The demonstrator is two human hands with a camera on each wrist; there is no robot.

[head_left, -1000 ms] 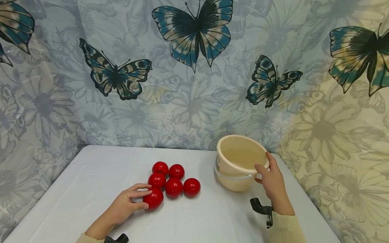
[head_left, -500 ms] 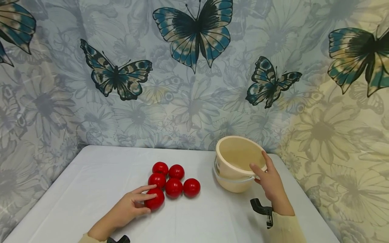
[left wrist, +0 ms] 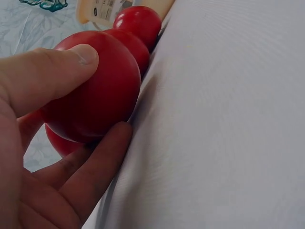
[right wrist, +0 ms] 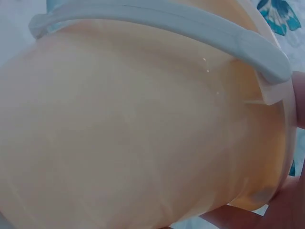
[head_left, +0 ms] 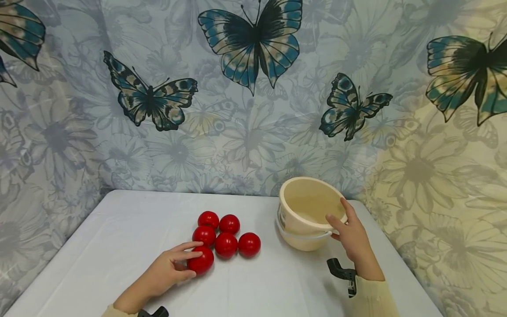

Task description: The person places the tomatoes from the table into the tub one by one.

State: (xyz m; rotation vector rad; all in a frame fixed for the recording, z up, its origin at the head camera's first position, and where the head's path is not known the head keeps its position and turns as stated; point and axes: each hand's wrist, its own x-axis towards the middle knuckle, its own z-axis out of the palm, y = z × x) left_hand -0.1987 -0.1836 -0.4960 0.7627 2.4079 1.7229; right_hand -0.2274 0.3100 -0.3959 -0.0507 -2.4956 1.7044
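Note:
My left hand grips the nearest red ball between thumb and fingers; in the left wrist view the thumb lies across that ball. Several more red balls sit grouped just behind and to its right. On the right, a cream bucket leans a little on the table, its inside showing no contents. My right hand holds the bucket's right rim, thumb and fingers on either side. The right wrist view is filled by the bucket wall with its pale handle.
A white cloth covers the table. Behind it and at both sides hangs a patterned curtain with butterflies and flowers, close to the table's back edge.
The bucket and my right hand have shifted slightly left. My left thumb and fingers have moved a little on the nearest ball, which has barely moved.

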